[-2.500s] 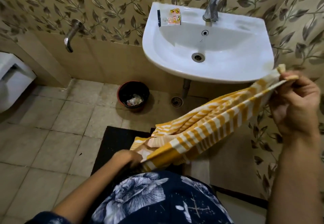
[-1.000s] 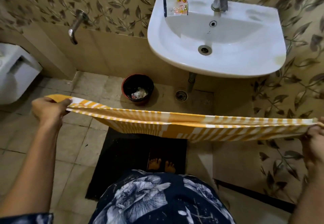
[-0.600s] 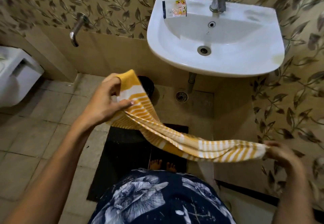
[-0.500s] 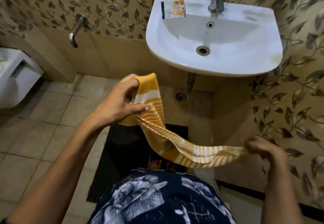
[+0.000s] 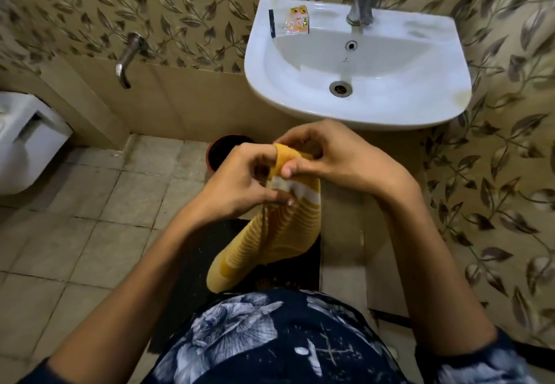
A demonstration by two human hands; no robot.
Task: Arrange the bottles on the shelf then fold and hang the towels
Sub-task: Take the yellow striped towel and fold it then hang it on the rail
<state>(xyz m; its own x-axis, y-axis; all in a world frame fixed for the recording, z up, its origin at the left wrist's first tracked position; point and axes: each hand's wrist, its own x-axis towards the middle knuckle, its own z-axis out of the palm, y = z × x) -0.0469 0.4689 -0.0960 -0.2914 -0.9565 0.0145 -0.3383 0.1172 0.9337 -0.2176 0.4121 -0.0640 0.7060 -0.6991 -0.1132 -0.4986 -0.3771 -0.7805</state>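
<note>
A: Where now with the towel [image 5: 279, 227]?

B: Held in the air, in front of the body, near side of the sink [image 5: 357, 113]. Folded in half, with the two ends together at the top and the loop hanging down over the dark mat [image 5: 192, 251].

A: And the hands?

B: Left hand [image 5: 240, 185] closed on the top edge, thumb and fingers pinching the white stripe. Right hand [image 5: 327, 158] closed on the same top edge, just beside the left, fingertips on the yellow hem. Both touching the towel, almost touching each other.

A: How to do this fold well?

B: Probably best to match the two ends corner to corner before pressing. Keep the stripes in line, so no layer slides. Then hold the top with one hand and run the other down the length to flatten the twist in the hanging part. Looks a little bunched there.

A: Any risk?

B: Loose grip on one layer, then uneven fold. Hanging place not in view.
</note>
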